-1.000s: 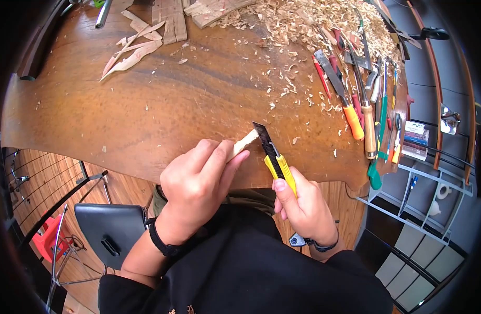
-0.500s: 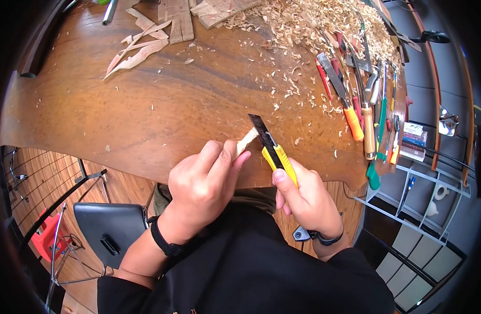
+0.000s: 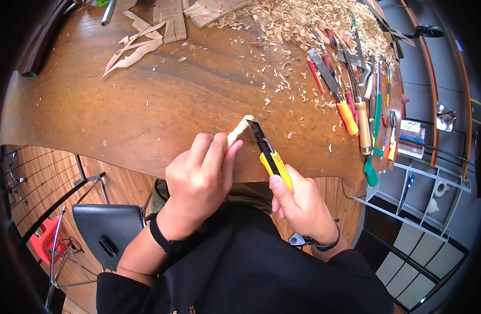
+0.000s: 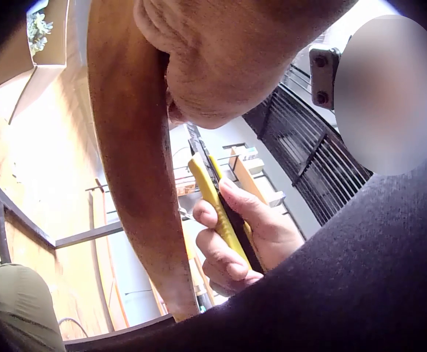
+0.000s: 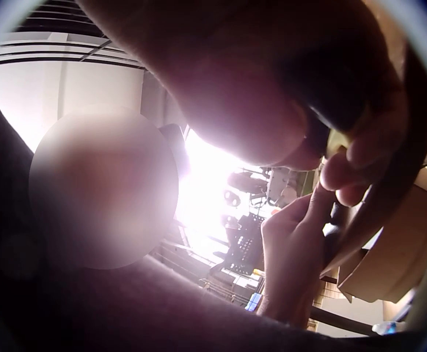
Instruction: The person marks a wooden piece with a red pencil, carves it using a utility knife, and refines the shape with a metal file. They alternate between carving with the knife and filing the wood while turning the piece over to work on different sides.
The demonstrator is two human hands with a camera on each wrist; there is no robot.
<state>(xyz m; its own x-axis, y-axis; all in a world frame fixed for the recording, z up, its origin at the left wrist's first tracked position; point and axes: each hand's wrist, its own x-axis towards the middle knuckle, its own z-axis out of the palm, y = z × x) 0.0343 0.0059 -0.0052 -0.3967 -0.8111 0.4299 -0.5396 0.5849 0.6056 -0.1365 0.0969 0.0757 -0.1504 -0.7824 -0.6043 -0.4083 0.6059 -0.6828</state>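
Observation:
In the head view the left hand (image 3: 196,175) pinches a pale, slim wood piece (image 3: 239,130) whose far end points up and to the right. The right hand (image 3: 301,204) grips a yellow and black utility knife (image 3: 275,165), its dark blade lying at the upper end of the wood. Both hands are over the near edge of the brown table (image 3: 162,120). In the left wrist view the right hand (image 4: 239,238) has its fingers curled round the yellow handle (image 4: 221,209); the wood is hidden there. The right wrist view is dark, with the left hand (image 5: 294,249) beyond the right one.
Cut wood strips (image 3: 137,54) and boards (image 3: 170,23) lie at the back left. Wood shavings (image 3: 303,23) are heaped at the back right, beside chisels (image 3: 347,118) and other tools. A black chair (image 3: 109,230) stands left of the person, a grey shelf (image 3: 408,196) at the right.
The wood and knife have shifted slightly left in the head view. The blade sits just below the wood's upper tip now, where before it extended beyond the tip. Both grips are kept.

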